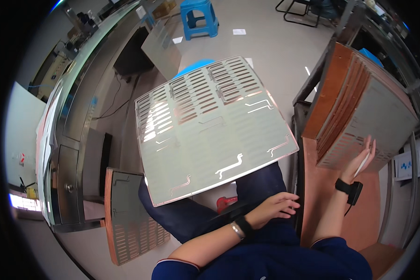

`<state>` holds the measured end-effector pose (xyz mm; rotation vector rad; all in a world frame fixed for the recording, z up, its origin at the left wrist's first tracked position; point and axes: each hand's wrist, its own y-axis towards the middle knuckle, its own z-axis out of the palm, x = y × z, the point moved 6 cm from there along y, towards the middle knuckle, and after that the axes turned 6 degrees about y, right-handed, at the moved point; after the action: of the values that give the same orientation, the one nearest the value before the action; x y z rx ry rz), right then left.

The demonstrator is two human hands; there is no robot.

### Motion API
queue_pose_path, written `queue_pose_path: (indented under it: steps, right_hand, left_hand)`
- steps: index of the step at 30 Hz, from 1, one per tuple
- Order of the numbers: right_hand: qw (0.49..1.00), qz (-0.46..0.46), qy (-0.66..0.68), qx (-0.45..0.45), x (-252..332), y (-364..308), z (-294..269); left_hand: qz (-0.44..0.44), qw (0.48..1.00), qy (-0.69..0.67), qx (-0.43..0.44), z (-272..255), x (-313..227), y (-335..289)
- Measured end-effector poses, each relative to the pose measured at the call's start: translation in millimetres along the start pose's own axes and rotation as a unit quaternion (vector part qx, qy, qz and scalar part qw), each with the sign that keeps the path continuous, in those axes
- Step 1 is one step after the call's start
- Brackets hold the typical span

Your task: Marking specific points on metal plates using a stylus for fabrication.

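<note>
A large pale grey-green panel (205,135) with copper-toned slots and thin bent traces lies tilted in front of me, its near edge over my thighs. My left hand (276,206) hovers right of my lap, apart from the panel, its fingers loosely stretched with nothing in them. Over to the right, my right hand (359,158) holds a slim white pen-like stick (362,164). Its fingers reach up against or just in front of the front sheet of a stack of similar panels (373,116); whether they touch I cannot tell. The stack leans upright on a brown board.
More panels (135,217) stand on edge at the lower left, beside a metal workbench (69,186). A blue stool (199,18) stands on the far floor. Another blue rounded thing (193,67) shows behind the panel. Dark cables (112,112) hang under the bench.
</note>
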<state>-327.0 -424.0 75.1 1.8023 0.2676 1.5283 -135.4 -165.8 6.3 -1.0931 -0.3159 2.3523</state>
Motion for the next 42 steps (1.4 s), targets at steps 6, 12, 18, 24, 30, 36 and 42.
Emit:
queue_pose_path:
  steps: [6, 12, 18, 24, 30, 36, 42]
  right_hand:
    - [0.868, 0.012, 0.124, 0.48, 72.0, -97.3, 106.1]
    - [0.807, 0.002, 0.107, 0.581, 87.6, -126.8, 130.1]
    - [0.774, -0.024, 0.108, 0.623, 93.4, -129.5, 137.0]
    - [0.77, -0.042, 0.119, 0.626, 87.9, -131.9, 136.6]
    - [0.776, -0.056, 0.133, 0.614, 82.8, -133.9, 136.9]
    - [0.796, -0.05, 0.118, 0.591, 82.7, -137.7, 143.1]
    - [0.78, -0.006, 0.153, 0.606, 89.1, -138.4, 142.2]
  left_hand:
    - [0.147, 0.97, -0.163, -0.107, -47.5, 0.0, -14.9]
    - [0.186, 0.952, -0.23, -0.077, -44.0, -26.8, 15.1]
    - [0.219, 0.915, -0.298, -0.162, -52.3, -34.0, 38.6]
    - [0.204, 0.904, -0.307, -0.217, -57.1, -32.9, 41.7]
    - [0.204, 0.911, -0.287, -0.214, -56.2, -37.3, 39.7]
    - [0.194, 0.919, -0.281, -0.2, -59.8, -36.1, 38.3]
    - [0.197, 0.921, -0.283, -0.182, -57.6, -37.0, 31.4]
